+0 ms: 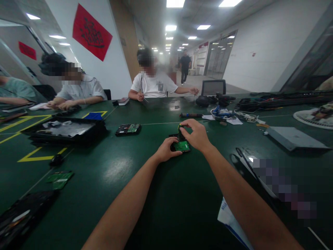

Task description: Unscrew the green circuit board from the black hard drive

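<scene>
In the head view a hard drive [182,147] lies on the green table, its green circuit board facing up. My left hand [167,149] grips it from the left side, thumb along the near edge and fingers over the far edge. Above the drive, my right hand [197,134] is closed round the handle of a screwdriver [180,130], which stands roughly upright. The dark handle has a yellow-green edge. Whether its tip sits in a screw I cannot tell.
Another hard drive [128,129] lies left of my hands, near a black tray [66,133]. A loose circuit board [60,179] is at left, a grey metal box [298,138] at right. Beyond are a dark handled tool [191,115], cables [221,113] and a seated person [156,85].
</scene>
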### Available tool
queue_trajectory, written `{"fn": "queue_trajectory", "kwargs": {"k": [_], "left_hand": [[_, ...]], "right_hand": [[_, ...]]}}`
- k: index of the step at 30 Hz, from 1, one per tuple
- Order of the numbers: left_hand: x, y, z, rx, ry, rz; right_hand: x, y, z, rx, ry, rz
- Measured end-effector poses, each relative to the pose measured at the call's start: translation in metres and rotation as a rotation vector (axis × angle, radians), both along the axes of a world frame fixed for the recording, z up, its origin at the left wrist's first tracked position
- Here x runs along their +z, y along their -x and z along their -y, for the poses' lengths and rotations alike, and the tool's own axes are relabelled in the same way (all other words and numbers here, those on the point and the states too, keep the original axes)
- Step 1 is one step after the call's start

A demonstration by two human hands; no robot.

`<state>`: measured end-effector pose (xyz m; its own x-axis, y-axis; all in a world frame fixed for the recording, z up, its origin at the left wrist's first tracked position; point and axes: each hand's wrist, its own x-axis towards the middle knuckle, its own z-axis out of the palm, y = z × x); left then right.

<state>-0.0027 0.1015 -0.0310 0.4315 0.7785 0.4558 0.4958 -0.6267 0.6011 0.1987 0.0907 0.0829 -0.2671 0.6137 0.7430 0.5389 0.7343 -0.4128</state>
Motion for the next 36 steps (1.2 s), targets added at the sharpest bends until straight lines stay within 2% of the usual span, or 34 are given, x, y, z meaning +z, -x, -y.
{"fn": "queue_trajectory", "kwargs": {"k": [5, 11, 15, 18, 23, 30, 36], "left_hand": [[0.0021, -0.0001, 0.0014, 0.004, 0.019, -0.011], [0.0044, 0.0000, 0.0033, 0.009, 0.038, -0.020], [0.0044, 0.0001, 0.0032, 0.012, 0.039, -0.019], [0.0046, 0.0001, 0.0032, 0.006, 0.036, -0.019], [0.0037, -0.0002, 0.0029, 0.010, 0.027, -0.010], [0.0023, 0.0002, 0.0020, 0.008, 0.032, -0.008], [0.0019, 0.0002, 0.0019, 0.010, 0.036, 0.002]], "right_hand": [[0.0003, -0.0011, 0.0003, -0.031, 0.055, -0.001], [0.0015, -0.0011, 0.0004, -0.031, 0.023, 0.047], [-0.0003, -0.0022, -0.0013, -0.053, 0.078, 0.010], [-0.0005, -0.0030, -0.0014, -0.038, 0.101, 0.008], [-0.0005, -0.0045, -0.0026, 0.005, 0.057, 0.048], [-0.0032, -0.0041, -0.0046, 0.008, 0.152, -0.006], [-0.0009, -0.0035, -0.0019, 0.019, 0.068, 0.033]]}}
